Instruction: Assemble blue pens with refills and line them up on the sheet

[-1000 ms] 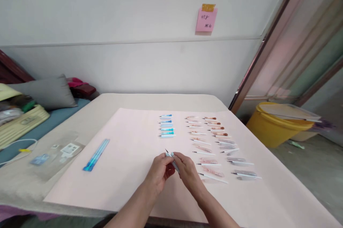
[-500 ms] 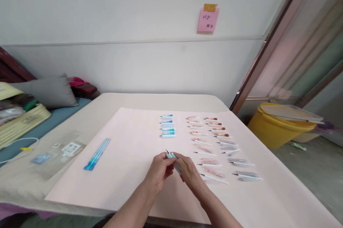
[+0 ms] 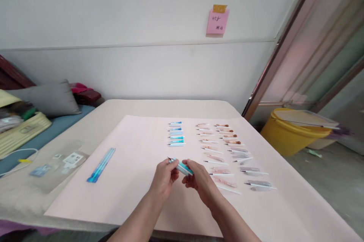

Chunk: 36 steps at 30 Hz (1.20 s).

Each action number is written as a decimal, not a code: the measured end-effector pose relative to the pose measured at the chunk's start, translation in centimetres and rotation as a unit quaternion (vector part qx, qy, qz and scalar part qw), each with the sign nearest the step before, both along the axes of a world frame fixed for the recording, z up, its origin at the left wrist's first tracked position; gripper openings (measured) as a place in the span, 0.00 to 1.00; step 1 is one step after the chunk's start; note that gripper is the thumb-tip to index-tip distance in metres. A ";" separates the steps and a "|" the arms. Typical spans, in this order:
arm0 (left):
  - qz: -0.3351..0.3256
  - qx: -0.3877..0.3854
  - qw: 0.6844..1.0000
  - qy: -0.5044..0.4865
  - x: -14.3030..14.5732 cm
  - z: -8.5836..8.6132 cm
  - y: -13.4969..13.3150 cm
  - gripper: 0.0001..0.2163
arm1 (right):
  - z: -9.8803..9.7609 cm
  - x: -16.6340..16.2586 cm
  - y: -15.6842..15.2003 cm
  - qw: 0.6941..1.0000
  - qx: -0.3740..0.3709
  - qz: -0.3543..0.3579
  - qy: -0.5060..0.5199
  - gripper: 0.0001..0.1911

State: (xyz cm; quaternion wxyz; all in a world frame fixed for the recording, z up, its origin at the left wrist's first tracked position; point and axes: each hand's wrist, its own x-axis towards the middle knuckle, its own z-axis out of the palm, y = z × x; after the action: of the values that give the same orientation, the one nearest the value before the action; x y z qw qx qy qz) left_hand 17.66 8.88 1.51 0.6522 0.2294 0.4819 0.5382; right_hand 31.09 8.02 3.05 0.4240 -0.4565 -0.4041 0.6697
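Note:
Just above the front part of the pink sheet, my left hand pinches the left end of a small bundle of slim pens, light blue and turquoise. A dark pointed tip sticks out past its thumb. My right hand has its fingers on the turquoise right end of the same bundle. How many pieces are held I cannot make out. Behind the hands lies a column of blue and turquoise pens, with thin white dark-tipped sticks beside them. Two longer blue pens lie together at the left.
Pinkish pens and brown and grey pens lie in two columns at the right. A clear plastic bag with labels rests at the left. A yellow bin stands right of the table, and a grey cushion lies far left.
The bundle in my hands has turned from steep to flatter, and its turquoise part now shows. My right hand has shifted slightly, with its fingers further along the right end.

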 end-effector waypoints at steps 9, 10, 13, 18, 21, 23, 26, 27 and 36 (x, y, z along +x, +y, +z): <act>0.082 0.014 0.996 -0.013 -0.6 -0.6 0.4 0.10 | -1.7 -0.2 0.8 0.996 -0.038 -0.078 0.028 0.19; 0.079 0.013 0.997 -0.013 -0.4 -0.7 0.4 0.10 | -1.7 -0.2 0.8 0.995 -0.037 -0.085 0.025 0.19; 0.071 0.016 0.997 -0.008 -0.1 -0.8 0.2 0.11 | -1.5 -0.2 0.8 0.995 -0.034 -0.093 0.022 0.18; 0.072 0.019 0.997 -0.004 0.0 -0.5 0.2 0.11 | -1.5 -0.4 0.7 0.995 -0.026 -0.088 0.027 0.18; 0.071 0.010 0.997 -0.008 0.2 -0.4 -0.1 0.11 | -1.7 -0.6 0.8 0.994 -0.029 -0.100 0.029 0.17; 0.068 0.009 0.998 -0.012 0.3 -0.3 -0.2 0.11 | -1.8 -0.7 0.8 0.994 -0.029 -0.104 0.025 0.16; 0.061 0.012 0.998 -0.009 0.5 -0.4 -0.4 0.11 | -1.8 -0.7 0.8 0.994 -0.029 -0.104 0.013 0.14; 0.059 0.014 0.998 -0.006 0.5 -0.4 -0.4 0.11 | -1.8 -0.7 0.9 0.994 -0.028 -0.103 0.010 0.14; 0.035 -0.007 0.999 0.021 0.0 -0.5 0.1 0.13 | -1.7 -0.3 1.3 0.995 -0.020 -0.101 -0.007 0.14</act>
State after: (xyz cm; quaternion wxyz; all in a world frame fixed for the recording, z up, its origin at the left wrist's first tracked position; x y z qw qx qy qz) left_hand 17.62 8.94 1.04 0.6243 0.2192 0.5066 0.5527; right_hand 30.76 9.31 1.37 0.4776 -0.5080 -0.3457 0.6279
